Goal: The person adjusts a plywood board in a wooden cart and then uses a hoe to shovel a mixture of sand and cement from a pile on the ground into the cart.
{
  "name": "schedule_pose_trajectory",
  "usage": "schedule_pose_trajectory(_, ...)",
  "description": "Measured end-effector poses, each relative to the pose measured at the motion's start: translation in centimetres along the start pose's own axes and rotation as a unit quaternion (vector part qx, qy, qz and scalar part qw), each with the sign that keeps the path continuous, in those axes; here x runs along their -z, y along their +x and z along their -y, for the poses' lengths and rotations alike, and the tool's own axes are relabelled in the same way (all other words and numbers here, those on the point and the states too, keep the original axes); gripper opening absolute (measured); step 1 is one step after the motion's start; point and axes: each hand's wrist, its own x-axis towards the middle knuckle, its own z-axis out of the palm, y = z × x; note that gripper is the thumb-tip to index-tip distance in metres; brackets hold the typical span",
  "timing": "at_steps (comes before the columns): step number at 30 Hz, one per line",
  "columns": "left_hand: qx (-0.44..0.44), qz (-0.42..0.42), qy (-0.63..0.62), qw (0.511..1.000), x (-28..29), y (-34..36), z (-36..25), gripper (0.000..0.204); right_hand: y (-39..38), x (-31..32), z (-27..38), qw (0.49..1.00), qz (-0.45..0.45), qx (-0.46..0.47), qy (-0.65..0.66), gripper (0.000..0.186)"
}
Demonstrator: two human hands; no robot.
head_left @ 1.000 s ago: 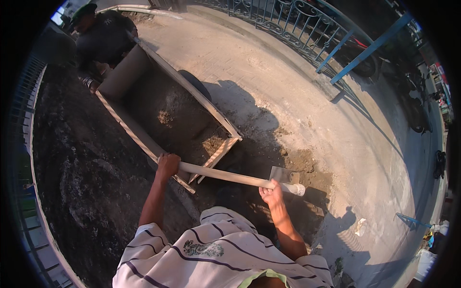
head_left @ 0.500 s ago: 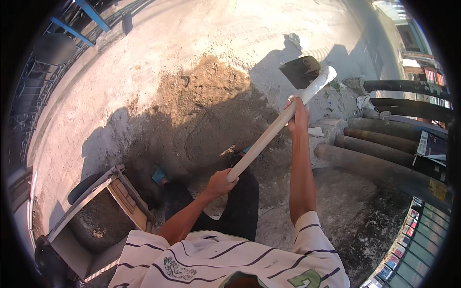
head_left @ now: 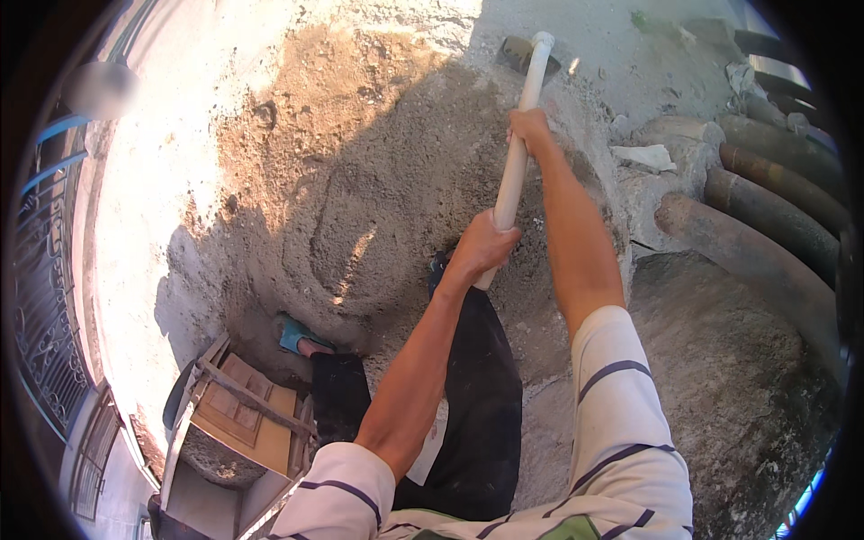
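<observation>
We have both hands closed around the long hoe with a pale, round wooden handle (head_left: 510,191), the left hand (head_left: 489,241) low and the right hand (head_left: 529,129) higher, its dark metal blade (head_left: 517,54) beyond our feet near the far edge of the loose grey-brown soil (head_left: 378,180). Some grey soil (head_left: 220,459) already lies in the box-shaped wooden cart (head_left: 229,418), but we judge much is left on the ground.

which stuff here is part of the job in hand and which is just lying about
In use:
long-handled hoe, gripped by the left hand and right hand
loose sandy material, probably
wooden-fronted cart with loose material inside, probably

Lying about:
dark pipes at the right
pale scrap near them
</observation>
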Motion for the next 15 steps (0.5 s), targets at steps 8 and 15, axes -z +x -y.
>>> schedule_pose_trajectory(8,-0.002,-0.086,0.06,0.994,4.0,-5.1,8.2,0.029,-5.3,-7.5,-6.2,0.989,0.093,-0.102,0.047,0.027)
schedule_pose_trajectory(15,0.047,-0.085,0.143,0.985,6.0,-16.3,7.0,0.04,-8.7,-8.9,-8.3,0.929,0.203,-0.133,0.279,0.018)
